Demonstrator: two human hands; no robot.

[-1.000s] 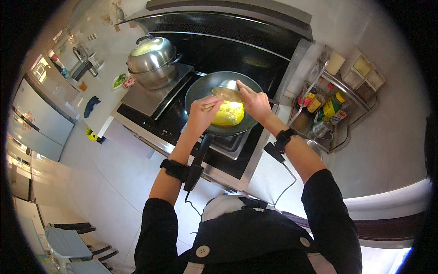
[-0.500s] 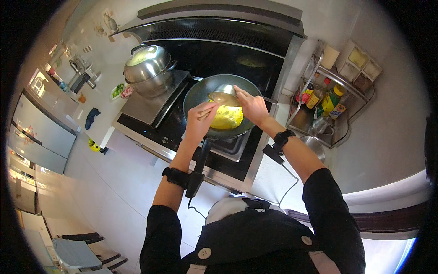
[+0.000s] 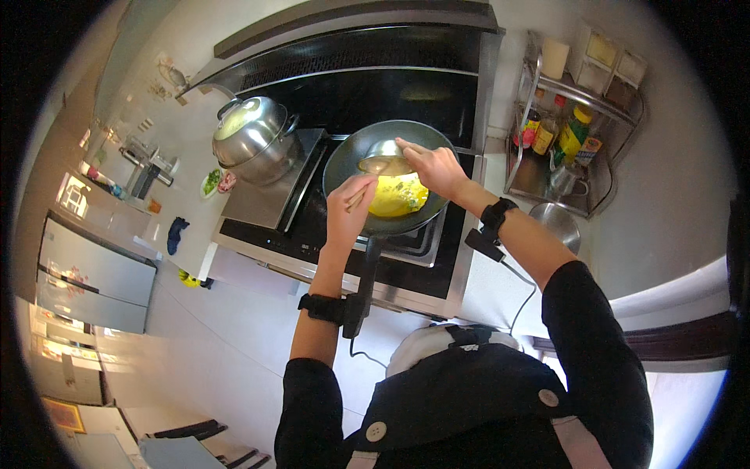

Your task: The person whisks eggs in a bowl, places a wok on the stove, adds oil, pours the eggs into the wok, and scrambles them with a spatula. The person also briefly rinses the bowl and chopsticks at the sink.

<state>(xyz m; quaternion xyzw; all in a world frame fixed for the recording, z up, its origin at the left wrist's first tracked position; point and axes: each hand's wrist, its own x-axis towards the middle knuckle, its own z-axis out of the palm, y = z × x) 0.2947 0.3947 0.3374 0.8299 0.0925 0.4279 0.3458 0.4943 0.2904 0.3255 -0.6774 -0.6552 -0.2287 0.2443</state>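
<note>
A dark frying pan (image 3: 348, 152) sits on the black hob (image 3: 422, 281), holding a yellow egg mixture (image 3: 399, 201). My right hand (image 3: 436, 170) grips the rim of a small steel bowl (image 3: 381, 155), tilted over the pan. My left hand (image 3: 345, 209) is closed on light wooden chopsticks (image 3: 359, 195), beside the bowl's lower edge. Their tips are hard to make out. The pan's handle (image 3: 363, 281) points toward me, partly behind my left wrist.
A steel pot with domed lid (image 3: 254, 144) stands left of the pan, near plates of greens (image 3: 210, 183) and pink food (image 3: 226, 181). At right are a wire rack (image 3: 594, 202) with bottles (image 3: 574, 133) and a steel vessel (image 3: 555, 227). A fridge (image 3: 101, 285) stands far left.
The view has shifted, so pan, hands and counter sit further right in the picture. Both hands keep their grips over the pan, the bowl still tilted.
</note>
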